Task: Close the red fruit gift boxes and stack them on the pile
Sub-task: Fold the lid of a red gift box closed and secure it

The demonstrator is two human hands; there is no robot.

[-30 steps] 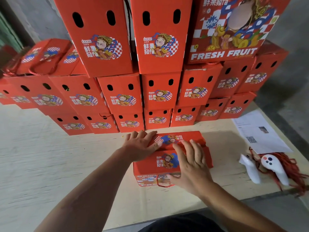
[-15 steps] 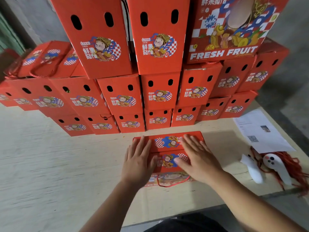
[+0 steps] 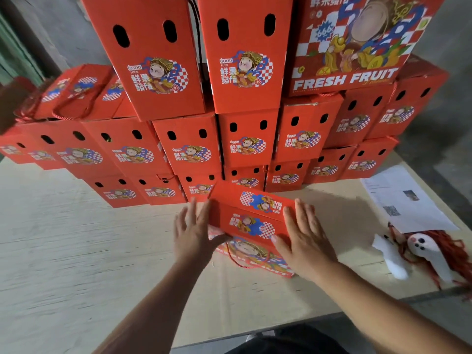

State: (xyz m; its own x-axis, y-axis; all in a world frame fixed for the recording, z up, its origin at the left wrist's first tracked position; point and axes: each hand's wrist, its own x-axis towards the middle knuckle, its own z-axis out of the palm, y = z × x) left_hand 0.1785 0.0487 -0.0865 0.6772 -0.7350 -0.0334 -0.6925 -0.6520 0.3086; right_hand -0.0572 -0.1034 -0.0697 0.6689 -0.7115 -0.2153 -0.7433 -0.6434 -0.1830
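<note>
A red fruit gift box (image 3: 251, 221) with a cartoon print and a red cord handle lies on the pale table (image 3: 76, 251), its top flaps folded down. My left hand (image 3: 194, 233) presses flat against its left end, fingers straight. Against the box's right end, my right hand (image 3: 304, 238) lies flat with its fingers spread. Behind the box rises the pile of closed red boxes (image 3: 245, 139), several rows high.
Two white controllers (image 3: 419, 251) lie on a tangle of red cord at the table's right edge. A printed paper sheet (image 3: 408, 198) lies behind them. More boxes lie on their sides at the left of the pile (image 3: 76, 90). Grey floor runs along the right.
My hands slid off the top flaps to the box's two ends. The box has turned slightly, with its right end nearer me.
</note>
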